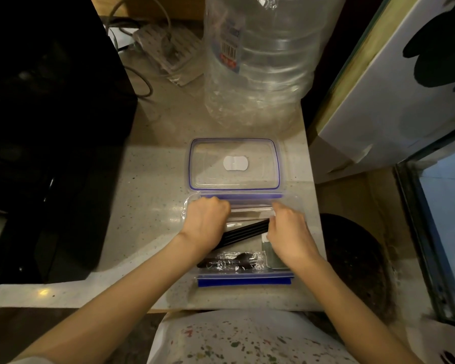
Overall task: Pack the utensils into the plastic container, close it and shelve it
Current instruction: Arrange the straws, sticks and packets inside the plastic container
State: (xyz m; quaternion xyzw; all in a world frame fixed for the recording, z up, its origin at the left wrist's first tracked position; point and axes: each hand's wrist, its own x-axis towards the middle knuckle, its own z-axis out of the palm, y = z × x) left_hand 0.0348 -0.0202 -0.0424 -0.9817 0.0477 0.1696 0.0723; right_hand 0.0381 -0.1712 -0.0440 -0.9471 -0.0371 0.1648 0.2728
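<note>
A clear plastic container (243, 281) with blue clips sits open near the counter's front edge. Its lid (234, 164), clear with a blue seal, lies flat just behind it. Inside lie a wrapped black fork (231, 261) and a dark packet (272, 257). A bundle of black chopsticks (243, 231) slants across the container's inside. My left hand (205, 222) is closed on the bundle's left end and my right hand (289, 232) grips its right end. Both hands are inside the container. The chopstick ends are hidden under my fingers.
A large clear water bottle (258, 61) stands behind the lid. A black appliance (50, 127) fills the left side. A power strip (168, 48) with cables lies at the back. A white board (394, 82) leans at right, and a dark round grate (357, 261) sits below the counter's right edge.
</note>
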